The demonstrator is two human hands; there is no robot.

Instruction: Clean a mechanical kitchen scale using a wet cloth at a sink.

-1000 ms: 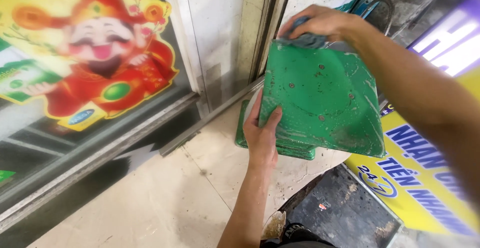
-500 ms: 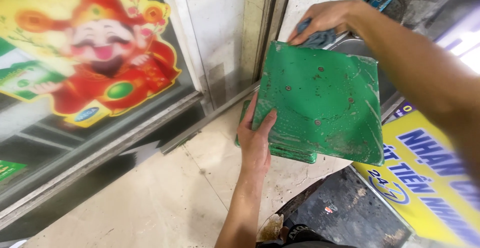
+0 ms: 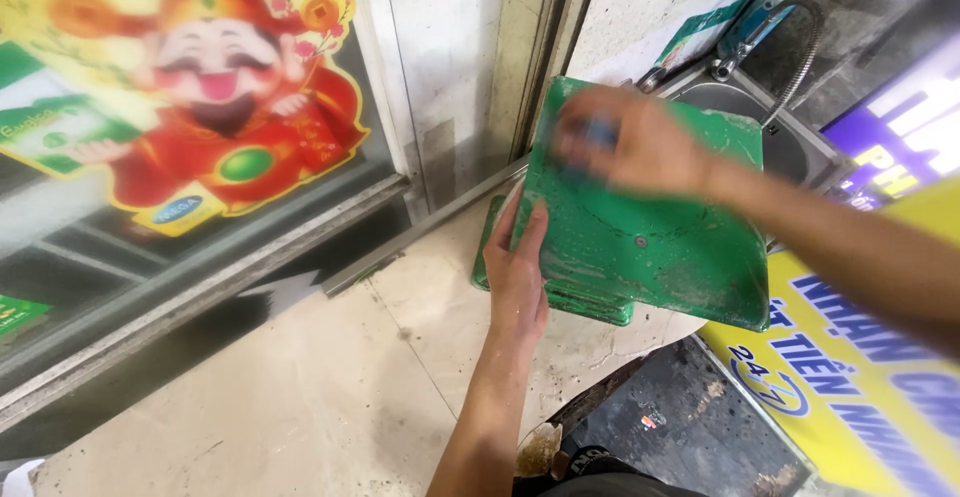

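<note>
A stack of green square trays [image 3: 660,247], dirty and scuffed, is tilted up above the pale tiled floor. My left hand [image 3: 522,272] grips the stack's left edge, fingers curled over the top tray. My right hand [image 3: 630,142] lies blurred on the top tray's upper face, pressing a small blue object, perhaps a scrubber, against it. More green trays [image 3: 560,302] show beneath the top one.
A steel sink [image 3: 760,122] with a blue-handled tap and hose [image 3: 765,17] sits behind the trays. A glass door with a colourful cartoon sticker [image 3: 220,107] fills the left. A yellow and blue sign [image 3: 850,377] leans at the right, above a dark mat [image 3: 680,427].
My right hand moved from the stack's top edge down onto the top tray's face and is now blurred. The stack has tilted and shifted slightly; my left hand keeps its hold.
</note>
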